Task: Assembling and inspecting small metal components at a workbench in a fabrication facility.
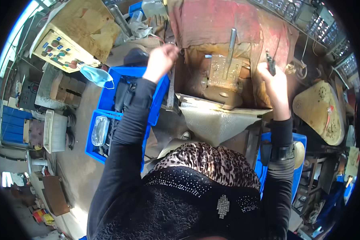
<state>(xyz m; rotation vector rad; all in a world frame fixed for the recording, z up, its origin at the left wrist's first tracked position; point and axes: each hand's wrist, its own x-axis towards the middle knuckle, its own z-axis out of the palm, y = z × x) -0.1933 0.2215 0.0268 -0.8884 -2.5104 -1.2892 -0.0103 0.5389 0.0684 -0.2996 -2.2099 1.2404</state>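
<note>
My right hand (pixel 277 84) is closed around a small dark metal piece with a jagged outline (pixel 271 64), its upper end showing past the thumb. It is beside the right edge of an open-fronted machine housing. My left hand (pixel 162 61) is over the housing's left edge, its fingers curled in and slightly blurred; what they hold, if anything, I cannot make out. Between the hands sits a wet, brownish metal fixture block (pixel 224 72), with a steel rod (pixel 231 50) rising from it at a tilt. A round plate (pixel 223 96) lies at its front.
Blue bins (pixel 104 100) holding dark parts stand to my left, one with a clear plastic container (pixel 100 131). A control box (pixel 58 52) with knobs and a hanging blue mask (pixel 97 76) is far left. Red cloth (pixel 220 20) covers the machine's back. Another blue bin (pixel 300 140) sits right.
</note>
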